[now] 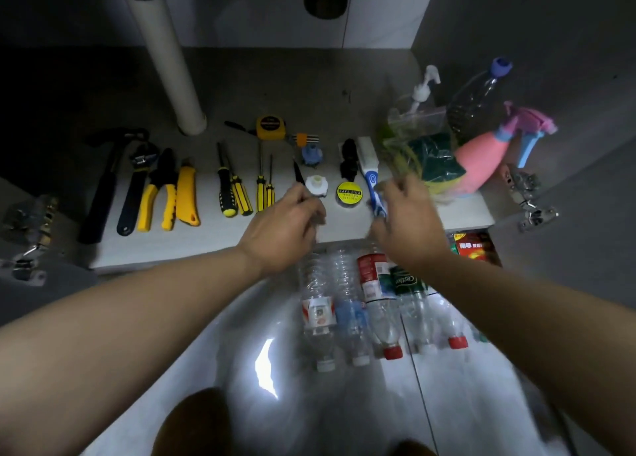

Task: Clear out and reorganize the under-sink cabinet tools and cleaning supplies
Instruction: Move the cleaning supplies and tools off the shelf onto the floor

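Observation:
Tools lie in a row on the cabinet floor (241,87): a hammer (103,183), a wrench (136,187), yellow pliers (158,194), a yellow utility knife (187,197), several yellow-black screwdrivers (241,190) and a tape measure (271,127). My left hand (282,228) is shut on a thin black tool (298,175) beside a white plastic fitting (316,185). My right hand (406,221) grips the handle of a blue-white toothbrush (371,180). A yellow tape roll (350,193) sits between the hands.
At the right stand a pump bottle (418,111), a clear bottle with a blue cap (481,94), a pink spray bottle (488,159) and a green scouring pad (433,159). Several empty plastic bottles (364,304) lie on the floor. A white drain pipe (168,66) descends at the left.

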The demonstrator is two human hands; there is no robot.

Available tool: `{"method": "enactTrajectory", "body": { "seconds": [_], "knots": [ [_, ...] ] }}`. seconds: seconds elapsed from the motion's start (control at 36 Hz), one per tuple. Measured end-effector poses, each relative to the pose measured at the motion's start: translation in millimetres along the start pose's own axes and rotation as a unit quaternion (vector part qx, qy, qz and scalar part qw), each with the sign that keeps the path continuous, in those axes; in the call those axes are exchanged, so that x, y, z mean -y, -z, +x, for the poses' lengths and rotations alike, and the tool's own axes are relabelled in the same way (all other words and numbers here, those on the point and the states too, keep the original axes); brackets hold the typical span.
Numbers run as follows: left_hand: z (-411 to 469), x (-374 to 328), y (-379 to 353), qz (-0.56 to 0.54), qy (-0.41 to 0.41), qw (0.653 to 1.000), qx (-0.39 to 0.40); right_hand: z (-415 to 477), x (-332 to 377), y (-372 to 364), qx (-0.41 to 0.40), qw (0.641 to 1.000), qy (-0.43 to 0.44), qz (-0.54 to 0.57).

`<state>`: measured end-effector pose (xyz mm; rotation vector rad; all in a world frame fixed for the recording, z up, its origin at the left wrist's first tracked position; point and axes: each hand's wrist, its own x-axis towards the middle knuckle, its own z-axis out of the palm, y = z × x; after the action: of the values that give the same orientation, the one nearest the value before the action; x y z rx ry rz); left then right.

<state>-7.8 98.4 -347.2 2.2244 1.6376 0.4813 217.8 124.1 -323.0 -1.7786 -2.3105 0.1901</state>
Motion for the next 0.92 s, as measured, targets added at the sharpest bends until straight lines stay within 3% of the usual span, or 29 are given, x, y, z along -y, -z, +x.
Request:
{"method": "enactTrajectory", "body": {
  "seconds": [0.14,0.25,0.39,0.53,0.64,0.92],
  "knots": [
    [33.2,-17.1,11.0,-0.029,-0.002,0.999,0.014,37.7,-25.0,26.8,-0.078,0.989,-0.12,-0.036],
    [55.7,-31.7,9.5,-0.066,-0.006,0.997,0.031,47.7,-41.7,40.6,-0.13,0.977,-0.167,-0.026],
    [82.8,-50.5,0.2,-0.108,-0.015,0.993,0.045,56.8,-69.7,73.7,-0.181,0.961,-0.125,-0.165],
    [96.1,-68.0,-13.9,-0.158,-0.007,0.987,0.037,69.4,-99.4,108.4,-0.123,0.958,-0.124,-0.226],
    [97.0,-79.7,-20.1,-0.178,-0.002,0.983,0.043,67.7,-112.9,121.3,-0.064,0.968,-0.167,-0.174],
    [93.5,-111.2,4.0,-0.235,-0.007,0.972,0.026,38.5,-99.7,158.2,-0.182,0.968,-0.091,-0.145]
  ]
}}
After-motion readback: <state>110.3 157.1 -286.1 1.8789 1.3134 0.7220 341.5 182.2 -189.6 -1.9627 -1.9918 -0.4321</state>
